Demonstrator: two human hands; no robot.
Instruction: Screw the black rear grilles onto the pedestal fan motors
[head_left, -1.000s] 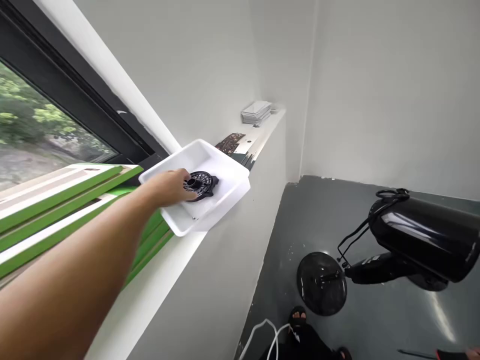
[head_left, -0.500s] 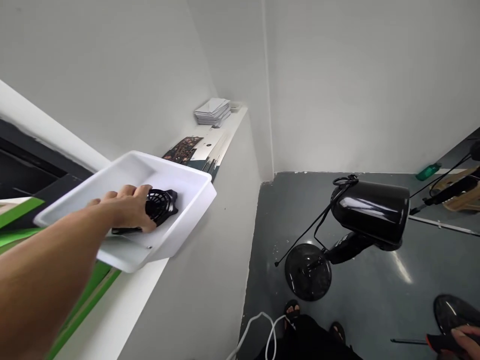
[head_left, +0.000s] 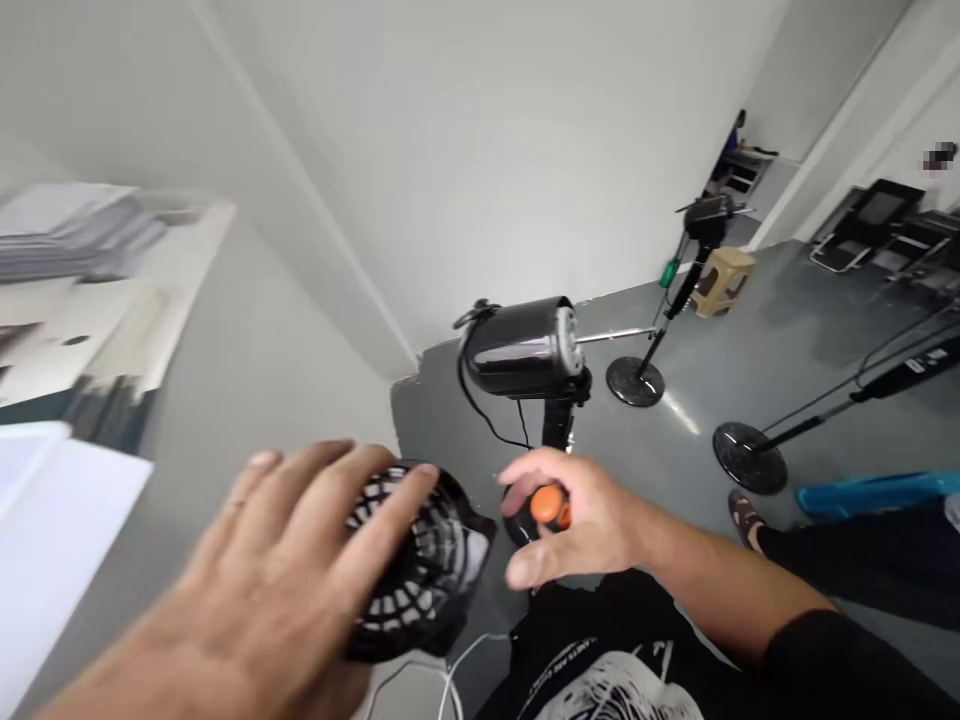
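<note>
My left hand [head_left: 277,570] is wrapped over a round black plastic grille cover [head_left: 442,570] with radial slots, held low in front of my body. Beside it, my right hand [head_left: 592,515] is closed around a screwdriver, whose orange-ended handle [head_left: 549,503] points up at me; its shaft is hidden. Just beyond both hands stands a pedestal fan's glossy black motor housing [head_left: 517,355], with a bare metal shaft [head_left: 619,336] sticking out to the right. A looped cord hangs from its left end. The cover is apart from the motor.
At left, a white ledge [head_left: 191,260] carries stacked paper [head_left: 67,225] and a white plastic bin [head_left: 67,560]. Two more fan stands [head_left: 636,382] [head_left: 750,458], a beige stool [head_left: 721,282] and a person's leg [head_left: 847,560] beside something blue [head_left: 877,495] are on the right.
My left hand has lifted the black grille cover out of the white bin and brought it rightward before me. My right hand has come in with the screwdriver. The view has swung right.
</note>
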